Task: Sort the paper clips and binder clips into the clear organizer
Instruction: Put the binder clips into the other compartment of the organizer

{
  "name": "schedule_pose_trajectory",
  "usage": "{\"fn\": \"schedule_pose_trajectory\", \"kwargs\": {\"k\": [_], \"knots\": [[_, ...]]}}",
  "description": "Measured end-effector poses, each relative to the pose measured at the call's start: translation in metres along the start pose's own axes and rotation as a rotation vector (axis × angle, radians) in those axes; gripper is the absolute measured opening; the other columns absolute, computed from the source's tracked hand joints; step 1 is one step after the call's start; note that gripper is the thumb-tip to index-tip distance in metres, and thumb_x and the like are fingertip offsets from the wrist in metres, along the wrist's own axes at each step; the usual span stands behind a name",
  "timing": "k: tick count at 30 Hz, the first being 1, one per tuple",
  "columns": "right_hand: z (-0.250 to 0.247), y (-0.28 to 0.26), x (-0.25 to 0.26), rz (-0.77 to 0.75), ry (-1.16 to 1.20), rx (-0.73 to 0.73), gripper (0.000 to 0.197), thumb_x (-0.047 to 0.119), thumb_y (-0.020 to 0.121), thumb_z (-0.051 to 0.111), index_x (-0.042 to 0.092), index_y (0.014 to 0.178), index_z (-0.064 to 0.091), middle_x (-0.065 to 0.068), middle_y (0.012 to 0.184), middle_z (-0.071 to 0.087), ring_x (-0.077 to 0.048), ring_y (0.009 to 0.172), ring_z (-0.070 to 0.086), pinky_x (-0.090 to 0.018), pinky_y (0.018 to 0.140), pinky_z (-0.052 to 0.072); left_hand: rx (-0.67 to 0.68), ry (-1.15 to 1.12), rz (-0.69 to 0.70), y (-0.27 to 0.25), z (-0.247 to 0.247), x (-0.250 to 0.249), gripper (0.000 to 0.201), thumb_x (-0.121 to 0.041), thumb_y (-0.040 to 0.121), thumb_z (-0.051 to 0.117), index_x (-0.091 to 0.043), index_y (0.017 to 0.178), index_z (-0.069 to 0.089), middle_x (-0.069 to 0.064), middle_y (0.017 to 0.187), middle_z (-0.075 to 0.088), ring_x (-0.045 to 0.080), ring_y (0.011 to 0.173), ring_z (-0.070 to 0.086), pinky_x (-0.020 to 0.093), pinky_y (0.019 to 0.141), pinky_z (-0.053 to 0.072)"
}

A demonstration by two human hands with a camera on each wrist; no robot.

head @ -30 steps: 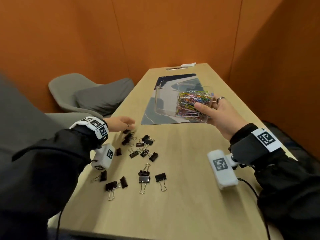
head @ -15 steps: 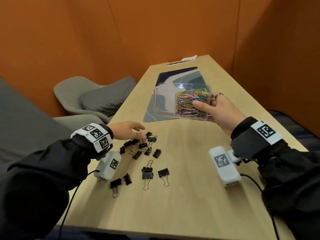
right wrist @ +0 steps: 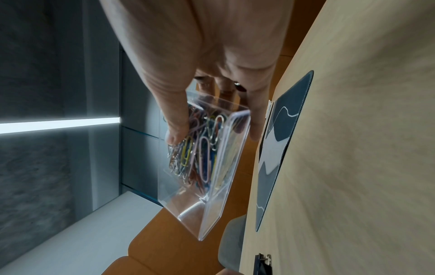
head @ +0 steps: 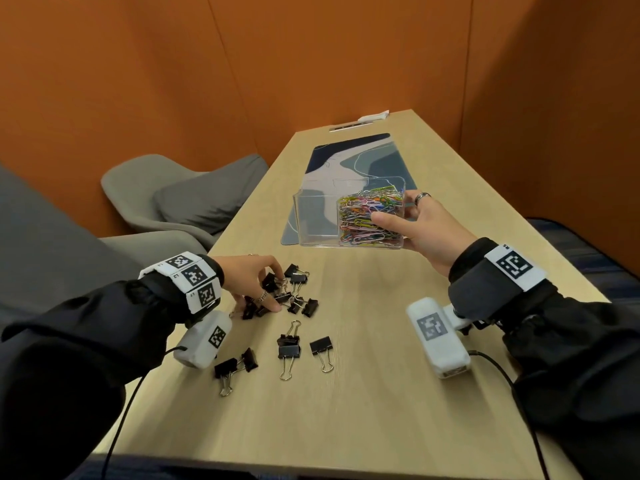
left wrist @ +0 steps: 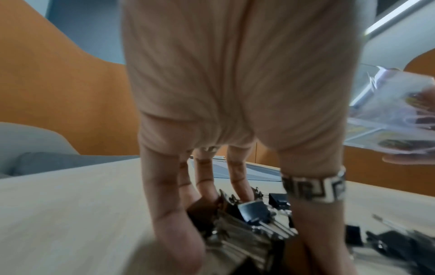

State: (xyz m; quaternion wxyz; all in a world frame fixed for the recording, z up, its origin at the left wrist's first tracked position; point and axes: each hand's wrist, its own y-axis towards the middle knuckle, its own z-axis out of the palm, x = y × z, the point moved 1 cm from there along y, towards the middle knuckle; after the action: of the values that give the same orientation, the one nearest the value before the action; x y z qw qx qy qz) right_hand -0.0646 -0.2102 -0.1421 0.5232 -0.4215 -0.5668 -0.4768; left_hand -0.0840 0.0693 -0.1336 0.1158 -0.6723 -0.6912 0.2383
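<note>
Since the earlier frame, my left hand (head: 254, 277) has reached right and now clutches bunched binder clips (head: 294, 299). My right hand (head: 420, 228) grips the clear organizer (head: 313, 216), paper clips (head: 370, 216) filling its right compartment.

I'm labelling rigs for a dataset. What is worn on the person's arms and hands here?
Both arms wear black sleeves. Each wrist has a white band with black square codes and a white camera block below, also coded, trailing a black cable. The left hand wears a patterned silver thumb ring; the right hand wears a dark band ring.
</note>
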Motion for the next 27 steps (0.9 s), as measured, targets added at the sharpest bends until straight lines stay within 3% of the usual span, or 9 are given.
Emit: {"fn": "schedule_pose_trajectory", "kwargs": {"k": [4, 10, 13, 15, 19, 23, 27], "knots": [[0.002, -0.004, 0.001, -0.002, 0.009, -0.001, 0.082, 0.039, 0.064, 0.078, 0.014, 0.134, 0.042, -0.007, 0.125, 0.059, -0.025, 0.111, 0.060, -0.049, 0.093, 0.051, 0.007, -0.075, 0.000, 0.003, 0.000, 0.000, 0.056, -0.028, 0.071, 0.081, -0.026, 0.118, 0.051, 0.004, 0.106, 0.047, 0.013, 0.072, 0.059, 0.021, 0.064, 0.055], [0.003, -0.006, -0.001, -0.004, -0.011, -0.001, 0.109, 0.060, 0.042, 0.082, 0.017, 0.133, 0.042, -0.006, 0.125, 0.059, -0.026, 0.113, 0.059, -0.048, 0.093, 0.051, 0.007, -0.104, 0.004, 0.007, -0.003, -0.003, 0.044, -0.021, 0.071, 0.082, -0.025, 0.104, 0.053, 0.002, 0.113, 0.048, 0.012, 0.074, 0.059, 0.024, 0.068, 0.057], [0.004, -0.006, -0.002, 0.010, -0.015, 0.008, 0.102, 0.054, 0.048, 0.080, 0.016, 0.134, 0.041, -0.006, 0.125, 0.058, -0.026, 0.113, 0.059, -0.049, 0.094, 0.051, -0.003, -0.113, 0.024, 0.008, -0.004, -0.004, 0.028, -0.017, 0.074, 0.079, -0.019, 0.094, 0.060, 0.001, 0.112, 0.050, 0.012, 0.068, 0.060, 0.018, 0.060, 0.053], [0.004, -0.006, -0.002, 0.013, -0.037, 0.006, 0.107, 0.059, 0.044, 0.080, 0.017, 0.135, 0.040, -0.006, 0.127, 0.057, -0.026, 0.114, 0.058, -0.049, 0.094, 0.050, -0.003, -0.125, 0.037, 0.010, -0.004, -0.003, 0.023, -0.015, 0.075, 0.078, -0.017, 0.092, 0.063, 0.002, 0.112, 0.052, 0.015, 0.071, 0.061, 0.017, 0.058, 0.053], [0.005, -0.005, -0.003, 0.026, -0.038, 0.011, 0.096, 0.048, 0.053, 0.076, 0.015, 0.135, 0.040, -0.007, 0.126, 0.057, -0.026, 0.111, 0.060, -0.048, 0.094, 0.051, -0.019, -0.119, 0.068, 0.013, -0.005, -0.001, 0.018, -0.016, 0.075, 0.078, -0.020, 0.087, 0.065, 0.004, 0.110, 0.057, 0.016, 0.078, 0.061, 0.016, 0.059, 0.053], [0.005, -0.004, -0.006, 0.031, -0.037, 0.007, 0.102, 0.053, 0.047, 0.079, 0.016, 0.134, 0.041, -0.006, 0.125, 0.058, -0.026, 0.113, 0.059, -0.048, 0.094, 0.051, -0.044, -0.127, 0.111, 0.011, -0.006, 0.004, 0.013, -0.014, 0.076, 0.077, -0.019, 0.085, 0.068, 0.006, 0.108, 0.063, 0.010, 0.071, 0.059, 0.014, 0.059, 0.051], [0.005, -0.003, -0.008, 0.037, -0.038, 0.009, 0.104, 0.055, 0.046, 0.079, 0.016, 0.134, 0.041, -0.006, 0.126, 0.058, -0.026, 0.113, 0.058, -0.048, 0.094, 0.051, -0.076, -0.160, 0.135, 0.010, -0.008, 0.011, 0.016, -0.012, 0.075, 0.077, -0.023, 0.082, 0.068, 0.002, 0.100, 0.066, 0.012, 0.078, 0.059, 0.017, 0.067, 0.052]]}}
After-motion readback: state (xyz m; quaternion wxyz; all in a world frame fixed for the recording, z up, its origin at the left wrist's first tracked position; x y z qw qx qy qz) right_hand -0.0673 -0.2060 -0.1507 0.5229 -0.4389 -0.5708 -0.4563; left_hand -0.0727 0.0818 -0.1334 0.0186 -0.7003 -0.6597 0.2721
